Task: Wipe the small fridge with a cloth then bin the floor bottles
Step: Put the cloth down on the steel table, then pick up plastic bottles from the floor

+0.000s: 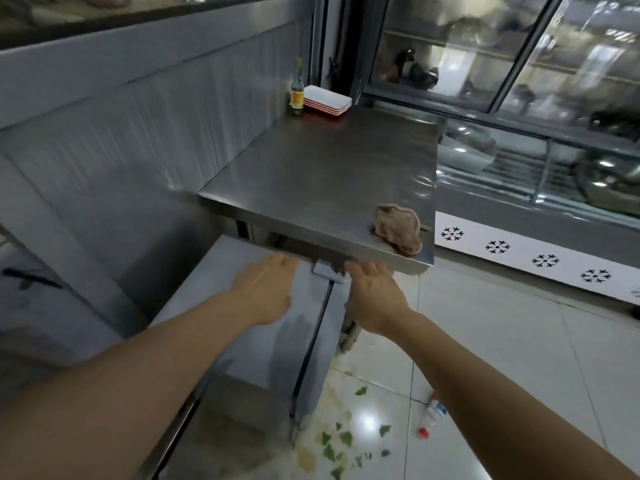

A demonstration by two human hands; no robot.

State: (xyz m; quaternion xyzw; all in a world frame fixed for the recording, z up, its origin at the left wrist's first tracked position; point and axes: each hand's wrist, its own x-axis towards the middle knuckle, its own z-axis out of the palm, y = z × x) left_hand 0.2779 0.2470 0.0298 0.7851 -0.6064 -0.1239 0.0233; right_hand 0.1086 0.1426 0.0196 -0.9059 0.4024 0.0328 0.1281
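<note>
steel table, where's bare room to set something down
Most of the table is bare: the wide stretch between the plates with the bottle in the far corner and the cloth at the near right corner. Below its front edge it is crowded, with the left hand and right hand reaching in.

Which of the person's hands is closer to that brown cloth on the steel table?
Right. The right hand reaches under the table edge just below-left of the brown cloth. The left hand is further left, over the small fridge top.
</note>
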